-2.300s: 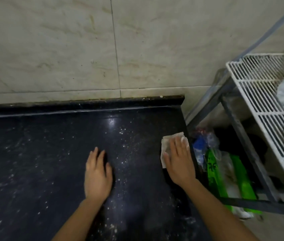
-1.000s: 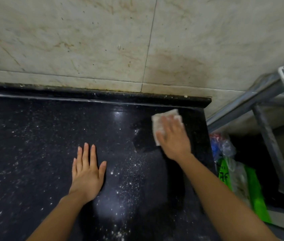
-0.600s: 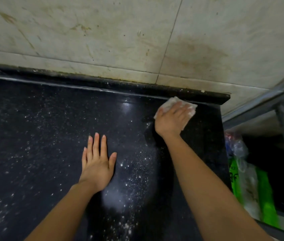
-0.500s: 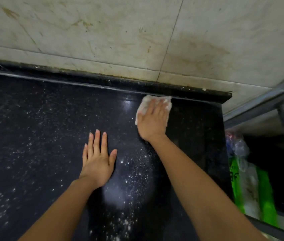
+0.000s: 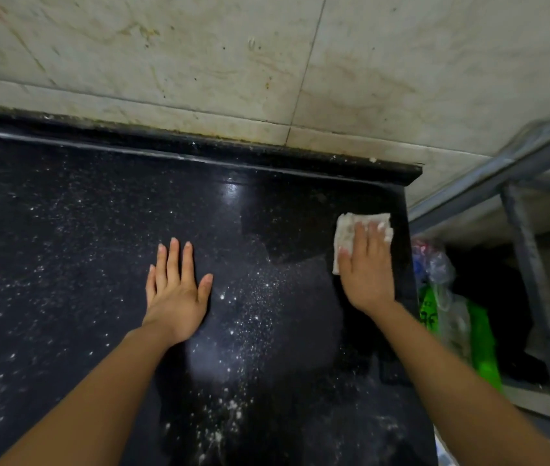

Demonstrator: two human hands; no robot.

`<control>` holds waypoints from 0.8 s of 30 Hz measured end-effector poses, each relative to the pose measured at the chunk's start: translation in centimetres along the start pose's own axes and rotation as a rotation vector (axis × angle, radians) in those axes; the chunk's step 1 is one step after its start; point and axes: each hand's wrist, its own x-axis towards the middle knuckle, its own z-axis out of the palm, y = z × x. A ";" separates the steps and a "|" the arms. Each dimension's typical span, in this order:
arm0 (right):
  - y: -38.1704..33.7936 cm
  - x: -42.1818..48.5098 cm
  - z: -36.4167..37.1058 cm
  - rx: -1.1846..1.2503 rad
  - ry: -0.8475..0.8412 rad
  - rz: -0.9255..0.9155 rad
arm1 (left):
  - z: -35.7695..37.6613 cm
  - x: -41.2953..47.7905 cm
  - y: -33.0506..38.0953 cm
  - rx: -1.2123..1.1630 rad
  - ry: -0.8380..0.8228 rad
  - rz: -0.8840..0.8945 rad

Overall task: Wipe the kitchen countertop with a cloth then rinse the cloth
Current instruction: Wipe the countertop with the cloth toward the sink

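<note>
Nearest the camera, left hand (image 5: 174,290) lies flat on the dusty bench (image 5: 65,247), fingers (image 5: 172,260) straight, nearly together. Right hand (image 5: 366,267) (fingers flat, holding nothing closed) presses the cloth (image 5: 346,230), now shifted right toward the bench's edge; green bags (image 5: 478,341) beyond it.

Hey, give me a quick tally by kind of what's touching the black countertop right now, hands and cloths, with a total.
Hands: 2, the left hand flat on the bare countertop, the right hand pressing on the cloth
Cloths: 1, the white cloth near the right edge
Total: 3
</note>
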 end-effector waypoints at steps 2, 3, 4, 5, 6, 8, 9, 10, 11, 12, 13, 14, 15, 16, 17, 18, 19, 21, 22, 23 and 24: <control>-0.8 -3.5 0.3 0.011 -0.052 -0.148 | -0.2 -0.1 0.1 0.000 -0.019 -0.002; -0.9 -5.0 0.0 0.008 -0.088 -0.224 | -0.3 -0.1 0.1 0.002 -0.027 -0.002; -0.3 -5.8 0.1 -0.017 -0.116 -0.298 | -0.4 -0.1 0.2 0.003 -0.032 -0.002; 0.3 -6.0 -0.2 -0.056 -0.133 -0.359 | -0.4 -0.1 0.2 0.002 -0.032 -0.002; 1.1 -5.3 -0.4 -0.098 -0.136 -0.387 | -0.4 -0.1 0.1 0.000 -0.030 -0.003; 2.1 -2.6 -0.9 -0.151 -0.101 -0.331 | -0.3 0.0 0.1 -0.003 -0.024 -0.001; 2.3 -0.7 -1.2 -0.135 -0.084 -0.237 | -0.3 0.1 0.0 -0.002 -0.021 0.001; 2.2 1.1 -1.5 -0.091 -0.073 -0.126 | -0.2 0.1 0.0 0.000 -0.016 0.000; 1.9 2.7 -1.7 -0.046 -0.071 -0.029 | 0.0 0.2 -0.1 0.000 -0.007 0.000; 1.3 4.0 -1.8 -0.023 -0.069 0.046 | 0.2 0.2 -0.1 -0.002 0.003 -0.001; 0.6 4.5 -1.7 -0.022 -0.073 0.091 | 0.2 0.2 -0.1 -0.003 0.008 -0.003; 0.0 4.5 -1.6 -0.032 -0.074 0.095 | 0.2 0.1 -0.1 -0.003 0.009 -0.003; -0.4 3.8 -1.3 -0.049 -0.071 0.056 | 0.1 0.0 0.0 -0.002 0.006 -0.004; -0.8 2.7 -0.8 -0.073 -0.072 -0.035 | 0.1 0.0 0.0 -0.004 0.005 -0.005; -1.1 1.1 -0.4 -0.101 -0.084 -0.161 | 0.0 0.0 0.0 -0.003 0.002 -0.005; -1.1 -0.8 -0.1 -0.116 -0.097 -0.290 | 0.0 0.0 0.0 0.000 -0.003 -0.005; -0.9 -2.5 0.1 -0.118 -0.107 -0.399 | -0.1 0.0 0.1 0.003 -0.007 -0.005; 0.4 -5.4 -0.1 -0.128 -0.143 -0.582 | -0.1 0.0 0.1 0.010 -0.010 -0.006; 1.5 -6.1 -0.2 -0.147 -0.176 -0.660 | -0.1 -0.1 0.1 0.012 -0.005 -0.008; 2.6 -6.2 -0.6 -0.172 -0.206 -0.723 | 0.0 0.0 0.1 0.013 0.002 -0.010; 3.8 -5.5 -0.9 -0.203 -0.217 -0.756 | 0.0 0.0 0.1 0.013 0.009 -0.012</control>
